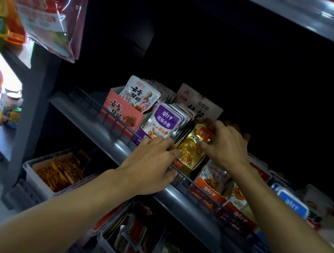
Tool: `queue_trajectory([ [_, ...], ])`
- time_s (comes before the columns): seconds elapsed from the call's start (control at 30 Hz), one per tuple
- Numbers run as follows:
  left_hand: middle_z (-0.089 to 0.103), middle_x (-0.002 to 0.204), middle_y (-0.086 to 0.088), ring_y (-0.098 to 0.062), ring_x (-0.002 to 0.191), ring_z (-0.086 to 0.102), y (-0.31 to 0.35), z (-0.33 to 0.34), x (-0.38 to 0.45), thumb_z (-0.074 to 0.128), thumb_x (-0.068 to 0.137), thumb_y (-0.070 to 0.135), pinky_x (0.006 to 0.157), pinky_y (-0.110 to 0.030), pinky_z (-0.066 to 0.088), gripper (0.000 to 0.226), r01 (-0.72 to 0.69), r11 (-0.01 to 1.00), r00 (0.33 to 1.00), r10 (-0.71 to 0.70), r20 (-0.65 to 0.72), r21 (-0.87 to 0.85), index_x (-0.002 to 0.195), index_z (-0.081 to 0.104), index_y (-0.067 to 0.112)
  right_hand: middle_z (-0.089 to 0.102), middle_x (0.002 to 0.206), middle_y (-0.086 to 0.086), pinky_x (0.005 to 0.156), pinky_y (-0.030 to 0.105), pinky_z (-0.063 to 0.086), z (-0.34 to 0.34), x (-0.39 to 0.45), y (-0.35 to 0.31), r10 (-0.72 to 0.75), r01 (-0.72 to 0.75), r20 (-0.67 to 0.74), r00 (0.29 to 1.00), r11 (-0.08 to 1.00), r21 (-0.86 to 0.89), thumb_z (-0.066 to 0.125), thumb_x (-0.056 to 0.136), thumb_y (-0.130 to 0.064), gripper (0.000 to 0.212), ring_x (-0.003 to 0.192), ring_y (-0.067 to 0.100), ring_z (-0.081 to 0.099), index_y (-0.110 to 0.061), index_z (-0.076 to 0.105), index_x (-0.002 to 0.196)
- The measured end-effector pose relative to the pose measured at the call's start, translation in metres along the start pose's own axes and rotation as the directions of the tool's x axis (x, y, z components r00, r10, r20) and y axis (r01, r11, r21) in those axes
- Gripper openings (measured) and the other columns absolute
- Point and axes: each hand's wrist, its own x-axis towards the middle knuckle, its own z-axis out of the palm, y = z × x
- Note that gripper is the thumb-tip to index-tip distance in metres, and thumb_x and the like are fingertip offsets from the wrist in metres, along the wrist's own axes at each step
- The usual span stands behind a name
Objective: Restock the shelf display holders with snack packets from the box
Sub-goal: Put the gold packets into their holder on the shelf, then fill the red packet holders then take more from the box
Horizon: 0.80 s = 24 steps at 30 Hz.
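The right hand (pixel 225 148) pinches the top edge of the gold packet (pixel 190 147); the left hand (pixel 149 164), fingers together, presses its lower left side. The packet stands upright, long axis vertical, leaning back, at the shelf's (pixel 109 144) wire rail (pixel 121 123), wedged tightly between purple packets (pixel 162 124) and orange packets (pixel 213 181).
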Motion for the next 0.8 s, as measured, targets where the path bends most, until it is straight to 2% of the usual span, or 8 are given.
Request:
queue_trajectory([
  [0.07,0.042,0.134,0.005,-0.014,0.128,0.034,0.001,-0.007,-0.004,0.05,0.096,0.042,0.107,-0.036,0.029,0.048,-0.005,1.0,1.0,0.005,-0.012,0.006,0.142,0.045,0.028,0.056,0.121,0.001,0.101,0.05,0.04,-0.01,-0.007,-0.004,-0.006,0.006,0.003,1.0,1.0,-0.011,0.068,0.082,-0.054,0.06,0.113,0.023,0.053,-0.023,0.05,0.131],
  [0.13,0.044,0.131,0.005,-0.014,0.126,0.035,0.001,-0.015,-0.01,0.05,0.096,0.042,0.105,-0.035,0.03,0.045,-0.006,1.0,1.0,0.007,-0.024,0.006,0.139,0.047,0.029,0.055,0.124,0.001,0.102,0.049,0.036,-0.021,-0.016,-0.011,-0.038,0.038,0.012,0.999,0.999,0.003,0.065,0.083,-0.056,0.057,0.118,0.023,0.048,-0.025,0.052,0.129],
  [0.27,0.049,0.13,0.004,-0.015,0.123,0.043,0.006,-0.038,-0.03,0.05,0.096,0.044,0.102,-0.036,0.039,0.042,-0.003,1.0,1.0,0.003,-0.021,0.005,0.135,0.051,0.028,0.057,0.12,-0.001,0.098,0.044,0.041,-0.045,-0.044,-0.03,-0.071,0.06,0.057,0.996,0.981,0.184,0.067,0.084,-0.051,0.05,0.115,0.02,0.05,-0.025,0.055,0.125],
  [0.33,0.053,0.129,0.005,-0.017,0.119,0.05,0.008,-0.048,-0.042,0.05,0.095,0.044,0.096,-0.036,0.046,0.039,0.01,1.0,1.0,-0.01,0.015,-0.007,0.13,0.054,0.028,0.059,0.113,-0.002,0.091,0.038,0.046,-0.056,-0.063,-0.041,-0.097,0.072,0.071,0.993,0.953,0.295,0.072,0.083,-0.044,0.043,0.107,0.018,0.054,-0.022,0.059,0.117],
  [0.4,0.059,0.121,0.007,-0.017,0.108,0.058,0.007,-0.053,-0.056,0.052,0.092,0.047,0.087,-0.036,0.051,0.034,0.016,1.0,0.999,-0.016,0.045,0.006,0.121,0.058,0.029,0.059,0.107,-0.005,0.083,0.031,0.046,-0.064,-0.082,-0.054,-0.139,0.093,0.095,0.986,0.921,0.379,0.074,0.082,-0.04,0.038,0.099,0.014,0.055,-0.02,0.061,0.111],
  [0.47,0.063,0.109,0.01,-0.016,0.098,0.061,0.005,-0.054,-0.073,0.054,0.089,0.05,0.081,-0.036,0.053,0.029,0.031,0.999,0.998,-0.031,0.054,0.011,0.11,0.06,0.031,0.06,0.103,-0.005,0.077,0.03,0.046,-0.067,-0.097,-0.066,-0.192,0.127,0.12,0.974,0.903,0.411,0.076,0.082,-0.04,0.035,0.093,0.013,0.056,-0.019,0.062,0.106],
  [0.6,0.06,0.089,0.016,-0.011,0.09,0.061,-0.003,-0.049,-0.114,0.059,0.085,0.051,0.077,-0.033,0.052,0.023,0.082,0.996,0.99,-0.084,0.112,0.018,0.099,0.06,0.032,0.06,0.098,-0.007,0.072,0.026,0.044,-0.056,-0.125,-0.089,-0.261,0.154,0.156,0.953,0.856,0.494,0.075,0.081,-0.039,0.032,0.089,0.011,0.057,-0.021,0.062,0.103],
  [0.8,0.056,0.08,0.011,-0.015,0.081,0.059,-0.011,-0.025,-0.201,0.052,0.084,0.049,0.063,-0.032,0.043,0.017,0.162,0.978,0.956,-0.188,0.224,0.129,0.083,0.053,0.032,0.06,0.098,-0.008,0.075,0.025,0.046,-0.009,-0.181,-0.129,-0.395,0.191,0.209,0.894,0.76,0.621,0.075,0.082,-0.038,0.03,0.088,0.006,0.056,-0.023,0.062,0.105],
])
